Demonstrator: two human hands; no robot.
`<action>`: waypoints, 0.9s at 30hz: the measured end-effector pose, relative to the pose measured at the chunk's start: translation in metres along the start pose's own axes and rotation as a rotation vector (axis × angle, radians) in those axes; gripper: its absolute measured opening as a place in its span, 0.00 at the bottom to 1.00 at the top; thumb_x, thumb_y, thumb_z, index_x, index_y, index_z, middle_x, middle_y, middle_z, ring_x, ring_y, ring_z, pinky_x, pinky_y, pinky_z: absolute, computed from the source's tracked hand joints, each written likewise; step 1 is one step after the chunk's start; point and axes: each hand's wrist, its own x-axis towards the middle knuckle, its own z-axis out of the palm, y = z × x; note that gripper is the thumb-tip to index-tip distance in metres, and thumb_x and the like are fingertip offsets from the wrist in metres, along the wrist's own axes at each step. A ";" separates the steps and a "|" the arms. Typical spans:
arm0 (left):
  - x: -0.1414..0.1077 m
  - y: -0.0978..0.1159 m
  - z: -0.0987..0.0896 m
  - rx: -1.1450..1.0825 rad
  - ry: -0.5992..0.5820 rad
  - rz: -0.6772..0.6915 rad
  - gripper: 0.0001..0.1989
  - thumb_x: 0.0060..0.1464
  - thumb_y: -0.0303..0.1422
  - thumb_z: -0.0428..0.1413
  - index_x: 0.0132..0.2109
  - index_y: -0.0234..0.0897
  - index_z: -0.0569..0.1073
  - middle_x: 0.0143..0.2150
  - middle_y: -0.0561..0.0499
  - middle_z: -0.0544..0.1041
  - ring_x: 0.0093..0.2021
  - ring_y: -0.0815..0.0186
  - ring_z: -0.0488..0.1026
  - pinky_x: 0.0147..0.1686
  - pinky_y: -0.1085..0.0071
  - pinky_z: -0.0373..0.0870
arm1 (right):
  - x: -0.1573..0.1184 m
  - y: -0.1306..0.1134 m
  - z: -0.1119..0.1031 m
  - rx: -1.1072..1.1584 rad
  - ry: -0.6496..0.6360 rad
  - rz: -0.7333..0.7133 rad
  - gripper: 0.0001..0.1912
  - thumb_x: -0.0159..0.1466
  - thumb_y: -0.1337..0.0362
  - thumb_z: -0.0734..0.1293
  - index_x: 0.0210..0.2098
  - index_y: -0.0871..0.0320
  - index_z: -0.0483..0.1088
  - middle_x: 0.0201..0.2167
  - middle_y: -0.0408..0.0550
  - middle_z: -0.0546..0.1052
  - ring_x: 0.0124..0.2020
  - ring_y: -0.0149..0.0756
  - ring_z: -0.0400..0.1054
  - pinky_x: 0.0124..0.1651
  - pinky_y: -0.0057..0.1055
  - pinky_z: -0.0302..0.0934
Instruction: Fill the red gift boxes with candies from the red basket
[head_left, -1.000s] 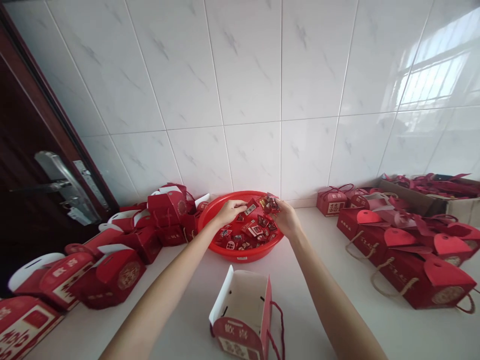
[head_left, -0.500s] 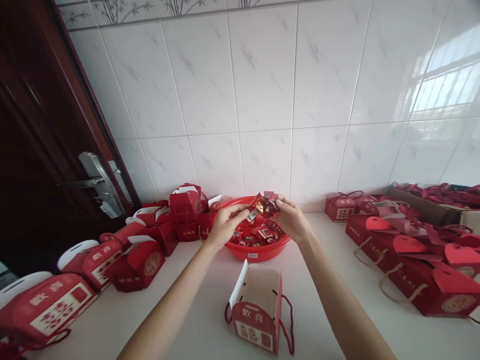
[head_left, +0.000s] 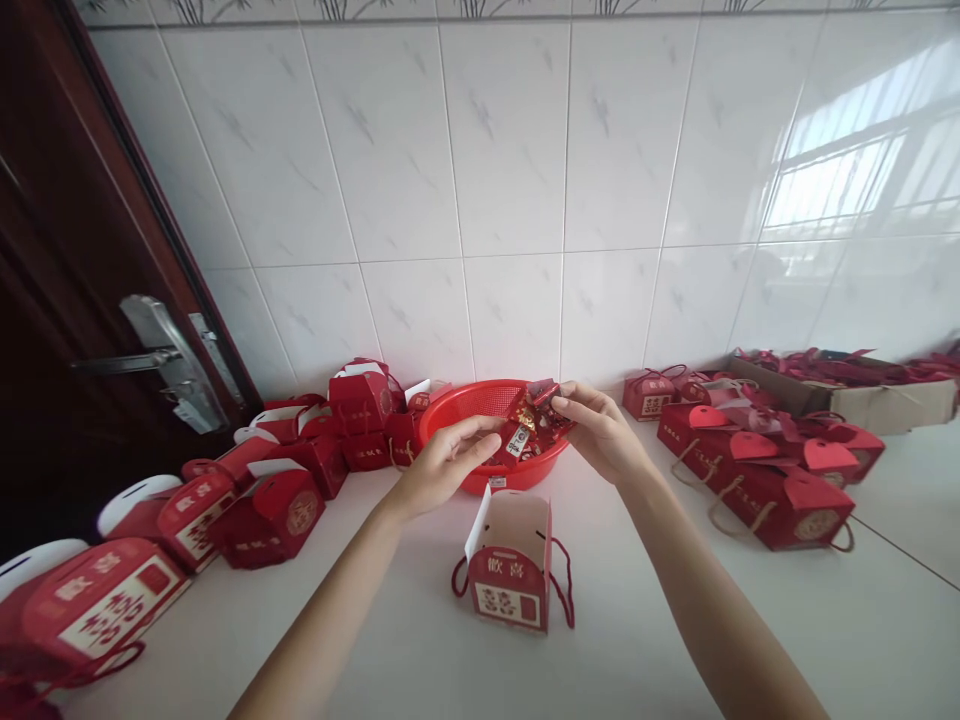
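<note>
Since a second ago the left hand [head_left: 446, 462] and right hand [head_left: 604, 430] have drawn their packets together, and both now sit nearer the open box [head_left: 511, 572]. Beyond them rises a wall [head_left: 405, 200] of glossy white tiles with grey veining. Far off on the left hand's side stands a dark, reddish-brown door [head_left: 52, 250] with a metal handle. Beneath the forearms spreads a smooth, pale table [head_left: 390, 650]. Folded red card boxes [head_left: 270, 515] crowd the left hand's side; more red boxes [head_left: 795, 512], with beige cord handles, line the right hand's side, a brown cardboard carton [head_left: 892, 406] of ribbons behind them. Just below and behind the hands sits a round, red plastic basket [head_left: 541, 468], its wall perforated, with wrapped pieces inside. Nearer the body, between the forearms, the red card box stands upright, top open, cords at its sides.

Both arms reach forward, palms turned inward, fingertips close together above the basket. Curled fingers and thumb of the right hand grasp a bunch of shiny wrapped packets [head_left: 546, 394]. Half-curled, the left hand has thumb and forefinger beside a white-labelled red packet [head_left: 517, 442]; whether they pinch it, I cannot tell.
</note>
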 end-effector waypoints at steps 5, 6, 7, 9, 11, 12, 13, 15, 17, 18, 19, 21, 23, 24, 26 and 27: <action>-0.017 0.000 -0.006 0.245 -0.157 -0.093 0.14 0.57 0.45 0.57 0.40 0.41 0.80 0.51 0.48 0.77 0.49 0.59 0.74 0.48 0.67 0.71 | -0.014 -0.015 0.000 -0.250 -0.140 -0.016 0.07 0.56 0.62 0.75 0.32 0.57 0.76 0.31 0.44 0.77 0.30 0.31 0.69 0.34 0.28 0.66; -0.019 -0.002 -0.008 0.287 -0.179 -0.107 0.14 0.56 0.45 0.57 0.38 0.41 0.80 0.50 0.48 0.77 0.48 0.60 0.75 0.46 0.68 0.71 | -0.016 -0.017 0.001 -0.284 -0.179 -0.021 0.06 0.57 0.62 0.74 0.33 0.57 0.76 0.31 0.45 0.77 0.30 0.31 0.69 0.34 0.28 0.66; -0.021 -0.004 -0.009 0.325 -0.207 -0.122 0.14 0.56 0.45 0.57 0.36 0.41 0.80 0.47 0.49 0.77 0.45 0.61 0.75 0.44 0.69 0.70 | -0.018 -0.017 0.002 -0.308 -0.215 -0.021 0.06 0.58 0.62 0.74 0.33 0.57 0.76 0.30 0.44 0.77 0.30 0.31 0.69 0.33 0.28 0.66; -0.024 -0.008 -0.010 0.388 -0.286 -0.150 0.15 0.57 0.45 0.56 0.33 0.40 0.80 0.40 0.50 0.78 0.38 0.62 0.74 0.37 0.71 0.69 | -0.020 -0.018 0.007 -0.353 -0.287 -0.008 0.06 0.58 0.62 0.73 0.34 0.57 0.76 0.29 0.44 0.76 0.29 0.30 0.68 0.32 0.28 0.66; -0.025 -0.010 -0.011 0.421 -0.352 -0.166 0.13 0.55 0.43 0.57 0.31 0.40 0.80 0.34 0.52 0.78 0.34 0.63 0.73 0.33 0.72 0.66 | -0.022 -0.017 0.012 -0.424 -0.370 0.022 0.06 0.59 0.62 0.72 0.33 0.57 0.76 0.29 0.44 0.76 0.29 0.30 0.68 0.32 0.28 0.66; -0.025 -0.011 -0.012 0.426 -0.373 -0.176 0.11 0.54 0.42 0.58 0.32 0.40 0.80 0.33 0.52 0.78 0.34 0.63 0.73 0.32 0.73 0.65 | -0.022 -0.016 0.014 -0.468 -0.417 0.035 0.05 0.60 0.62 0.72 0.33 0.57 0.76 0.29 0.44 0.76 0.29 0.31 0.68 0.32 0.28 0.66; -0.024 -0.011 -0.012 0.425 -0.391 -0.188 0.09 0.52 0.40 0.60 0.34 0.41 0.80 0.33 0.53 0.78 0.34 0.63 0.74 0.32 0.73 0.65 | -0.023 -0.015 0.016 -0.512 -0.464 0.046 0.05 0.60 0.62 0.72 0.33 0.57 0.77 0.30 0.45 0.77 0.30 0.31 0.68 0.33 0.28 0.66; -0.024 -0.010 -0.012 0.398 -0.413 -0.216 0.09 0.47 0.39 0.62 0.35 0.42 0.80 0.33 0.54 0.79 0.34 0.63 0.74 0.32 0.73 0.65 | -0.023 -0.013 0.018 -0.584 -0.539 0.062 0.05 0.61 0.62 0.71 0.33 0.57 0.77 0.29 0.45 0.77 0.31 0.32 0.69 0.34 0.28 0.66; -0.023 -0.008 -0.012 0.357 -0.436 -0.243 0.10 0.44 0.40 0.64 0.34 0.42 0.80 0.31 0.55 0.79 0.33 0.63 0.74 0.32 0.74 0.65 | -0.023 -0.012 0.019 -0.611 -0.560 0.070 0.05 0.61 0.62 0.70 0.34 0.57 0.77 0.30 0.45 0.77 0.32 0.32 0.70 0.36 0.29 0.66; -0.022 -0.007 -0.012 0.338 -0.449 -0.249 0.10 0.43 0.40 0.65 0.34 0.42 0.80 0.31 0.55 0.79 0.34 0.63 0.75 0.33 0.74 0.65 | -0.023 -0.011 0.019 -0.608 -0.559 0.077 0.06 0.62 0.62 0.70 0.34 0.57 0.78 0.30 0.45 0.77 0.32 0.33 0.70 0.36 0.29 0.66; -0.022 -0.006 -0.011 0.323 -0.464 -0.252 0.11 0.42 0.40 0.65 0.34 0.42 0.80 0.32 0.55 0.79 0.36 0.62 0.75 0.34 0.74 0.66 | -0.023 -0.011 0.019 -0.599 -0.559 0.087 0.06 0.62 0.62 0.70 0.35 0.57 0.78 0.31 0.45 0.78 0.31 0.33 0.70 0.35 0.29 0.66; -0.022 -0.006 -0.010 0.302 -0.497 -0.250 0.13 0.42 0.40 0.66 0.37 0.42 0.80 0.36 0.54 0.80 0.41 0.60 0.76 0.37 0.74 0.67 | -0.023 -0.011 0.020 -0.584 -0.566 0.111 0.07 0.62 0.61 0.69 0.36 0.57 0.78 0.31 0.45 0.78 0.31 0.33 0.70 0.35 0.30 0.65; -0.022 -0.007 -0.009 0.279 -0.521 -0.243 0.17 0.42 0.39 0.66 0.42 0.43 0.79 0.42 0.53 0.81 0.45 0.59 0.76 0.40 0.73 0.68 | -0.023 -0.010 0.021 -0.590 -0.586 0.134 0.07 0.62 0.61 0.69 0.36 0.57 0.78 0.31 0.45 0.78 0.31 0.34 0.70 0.35 0.30 0.65; -0.022 -0.008 -0.009 0.278 -0.521 -0.241 0.19 0.42 0.39 0.67 0.43 0.43 0.79 0.44 0.53 0.80 0.47 0.58 0.76 0.41 0.72 0.68 | -0.023 -0.009 0.021 -0.601 -0.599 0.142 0.07 0.62 0.61 0.70 0.36 0.57 0.78 0.31 0.45 0.78 0.32 0.34 0.70 0.35 0.30 0.64; -0.022 -0.010 -0.009 0.309 -0.507 -0.253 0.23 0.39 0.39 0.68 0.46 0.42 0.78 0.45 0.52 0.80 0.46 0.57 0.76 0.41 0.71 0.69 | -0.022 -0.007 0.022 -0.634 -0.624 0.152 0.06 0.61 0.62 0.70 0.34 0.56 0.79 0.30 0.44 0.78 0.30 0.33 0.69 0.34 0.29 0.62; -0.022 -0.010 -0.009 0.332 -0.502 -0.266 0.25 0.39 0.39 0.69 0.47 0.42 0.78 0.46 0.51 0.80 0.46 0.56 0.76 0.41 0.71 0.69 | -0.022 -0.006 0.022 -0.656 -0.631 0.154 0.06 0.60 0.62 0.71 0.34 0.56 0.79 0.29 0.43 0.77 0.29 0.33 0.68 0.32 0.29 0.61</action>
